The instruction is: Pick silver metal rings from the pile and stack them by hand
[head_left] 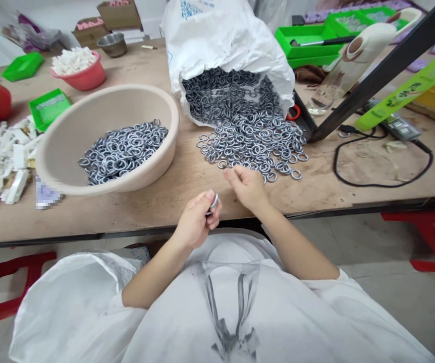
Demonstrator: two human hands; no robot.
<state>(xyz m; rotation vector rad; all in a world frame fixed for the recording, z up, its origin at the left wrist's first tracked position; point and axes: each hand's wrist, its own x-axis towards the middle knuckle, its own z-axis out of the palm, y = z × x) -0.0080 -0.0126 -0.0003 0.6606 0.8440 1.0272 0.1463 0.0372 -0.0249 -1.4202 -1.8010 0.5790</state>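
Observation:
My left hand is closed at the table's front edge, with a grey metal ring gripped between thumb and fingers. Just right of it, my right hand has its thumb and fingertips pressed together. Whatever may be in that pinch is too small or hidden to name. Beyond the right hand, a heap of loose grey rings spills from the mouth of a white sack lying on its side. To the left stands a wide beige basin holding a pile of similar rings.
White pieces lie in a pile at the far left. Behind the basin are a green tray, a pink bowl and a metal bowl. A black bar, a clear bottle and a cable occupy the right side.

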